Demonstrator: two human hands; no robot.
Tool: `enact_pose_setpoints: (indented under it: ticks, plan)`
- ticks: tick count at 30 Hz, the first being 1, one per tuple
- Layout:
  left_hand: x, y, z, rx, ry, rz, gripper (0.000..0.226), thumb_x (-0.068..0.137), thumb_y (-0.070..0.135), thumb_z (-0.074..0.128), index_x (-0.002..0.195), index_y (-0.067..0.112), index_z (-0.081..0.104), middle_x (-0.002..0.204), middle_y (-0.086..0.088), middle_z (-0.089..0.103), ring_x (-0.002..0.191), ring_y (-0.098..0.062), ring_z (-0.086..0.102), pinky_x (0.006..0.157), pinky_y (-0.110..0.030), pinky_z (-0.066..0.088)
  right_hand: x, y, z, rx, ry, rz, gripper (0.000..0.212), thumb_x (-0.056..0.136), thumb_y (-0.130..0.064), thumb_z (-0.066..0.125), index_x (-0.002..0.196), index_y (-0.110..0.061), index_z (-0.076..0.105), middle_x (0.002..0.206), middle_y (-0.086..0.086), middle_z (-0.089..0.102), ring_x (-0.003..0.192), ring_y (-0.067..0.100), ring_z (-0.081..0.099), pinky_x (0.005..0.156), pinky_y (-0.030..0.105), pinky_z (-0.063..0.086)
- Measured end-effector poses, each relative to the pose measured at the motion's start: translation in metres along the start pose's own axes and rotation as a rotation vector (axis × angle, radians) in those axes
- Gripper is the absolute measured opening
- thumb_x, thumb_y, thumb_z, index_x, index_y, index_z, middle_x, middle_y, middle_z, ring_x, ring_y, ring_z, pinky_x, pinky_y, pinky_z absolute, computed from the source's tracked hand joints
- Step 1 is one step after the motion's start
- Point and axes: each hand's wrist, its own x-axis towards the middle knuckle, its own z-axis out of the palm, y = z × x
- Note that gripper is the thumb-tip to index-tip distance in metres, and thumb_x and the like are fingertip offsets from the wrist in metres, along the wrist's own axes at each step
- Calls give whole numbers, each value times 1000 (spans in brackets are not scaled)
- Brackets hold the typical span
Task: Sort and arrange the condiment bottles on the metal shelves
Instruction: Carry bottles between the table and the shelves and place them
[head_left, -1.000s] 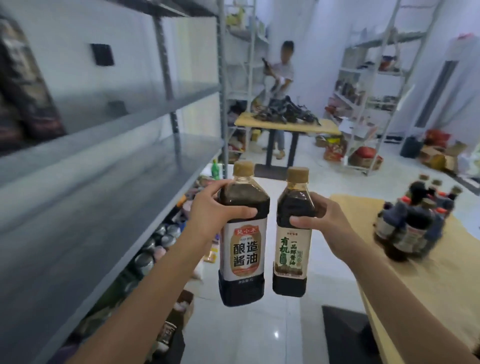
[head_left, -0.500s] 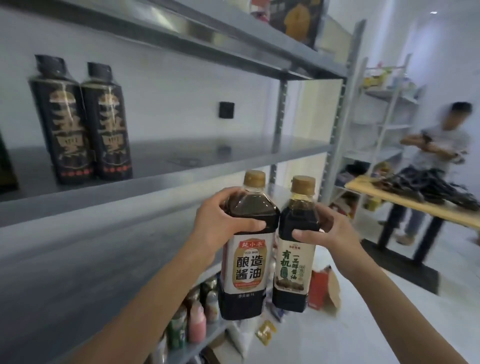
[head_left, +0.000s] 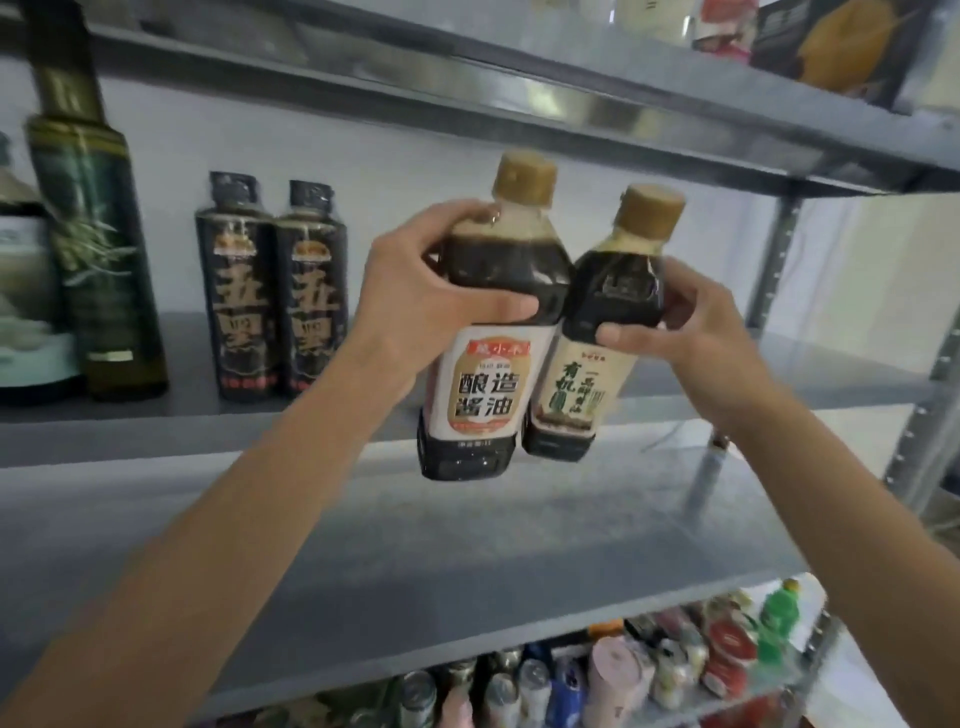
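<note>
Fingers (head_left: 501, 306) of the left hand (head_left: 410, 306) and of the right hand (head_left: 696, 332) each clamp one bottle, held in the air before the metal shelf (head_left: 779, 387).

The left hand grips the shoulder of the big white-label bottle (head_left: 483, 389), thumb across its front. The right hand grips the shoulder of the smaller green-label bottle (head_left: 576, 384), which tilts and touches the big one's side. Both bottles have tan caps and rest on nothing. Further left on that shelf stand two black bottles (head_left: 236, 291) side by side and a tall green bottle (head_left: 98, 218).
</note>
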Motion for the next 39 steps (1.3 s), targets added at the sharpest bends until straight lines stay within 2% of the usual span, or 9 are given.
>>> enact_pose_setpoints:
  ticks: [6, 13, 16, 24, 27, 30, 33, 36, 39]
  plan:
    - [45, -10, -17, -42, 22, 9, 61, 56, 6, 84, 112, 22, 64, 103, 3, 71, 91, -8, 68, 73, -24, 56, 74, 23, 16, 7, -20, -114, 52, 57, -14, 82, 104, -16, 61, 101, 0, 71, 99, 19, 66, 91, 41, 52]
    - [78, -5, -21, -8, -9, 104, 70, 52, 16, 82, 118, 19, 62, 107, 2, 71, 97, -11, 68, 79, -30, 57, 116, 65, 31, 94, -61, -46, 54, 60, -4, 81, 111, -4, 61, 99, 3, 71, 92, 11, 66, 76, 19, 51]
    - [90, -12, -18, 24, 2, 133, 71, 53, 11, 83, 120, 18, 60, 109, 4, 69, 99, -9, 66, 79, -29, 57, 126, 79, 36, 144, -60, -9, 53, 61, -8, 78, 111, -6, 62, 105, 7, 70, 100, 20, 65, 84, 28, 53]
    - [117, -61, -16, -102, 174, 41, 52, 68, 10, 81, 115, 23, 62, 110, 2, 68, 100, -12, 66, 79, -27, 57, 148, 99, 44, 245, -128, 114, 41, 78, -6, 70, 117, -16, 58, 105, 3, 70, 98, 18, 68, 81, 31, 56]
    - [117, -72, -14, -106, 218, -6, 58, 75, 20, 77, 127, 22, 52, 112, 3, 66, 96, -7, 67, 73, -20, 55, 145, 111, 58, 196, -199, 171, 59, 72, -12, 75, 125, -18, 51, 109, 0, 70, 100, 16, 67, 83, 36, 55]
    - [99, -87, -12, -60, 142, -71, 79, 69, 22, 79, 137, 26, 38, 111, 8, 64, 96, -4, 66, 75, -23, 57, 126, 133, 71, 181, -247, 278, 73, 60, -25, 80, 126, -20, 50, 111, -1, 70, 104, 17, 66, 93, 44, 51]
    - [65, -118, -11, 25, -16, -130, 96, 64, 2, 81, 140, 25, 28, 117, 12, 58, 103, 3, 60, 76, -16, 54, 107, 151, 78, 168, -247, 318, 60, 63, -20, 80, 118, -26, 56, 110, -7, 70, 103, 10, 65, 94, 36, 50]
    - [46, -135, -13, 161, -28, -232, 86, 65, 11, 84, 133, 27, 33, 117, 17, 56, 105, 3, 56, 80, -14, 51, 103, 152, 79, 87, -231, 309, 50, 70, -16, 80, 110, -34, 58, 105, -16, 69, 97, -1, 64, 84, 23, 50]
    - [49, -138, -17, 184, -6, -287, 76, 66, 15, 85, 121, 31, 35, 110, 21, 56, 99, 4, 55, 77, -12, 44, 102, 151, 77, 63, -225, 320, 49, 69, -18, 81, 110, -33, 59, 107, -14, 69, 101, 3, 63, 88, 26, 47]
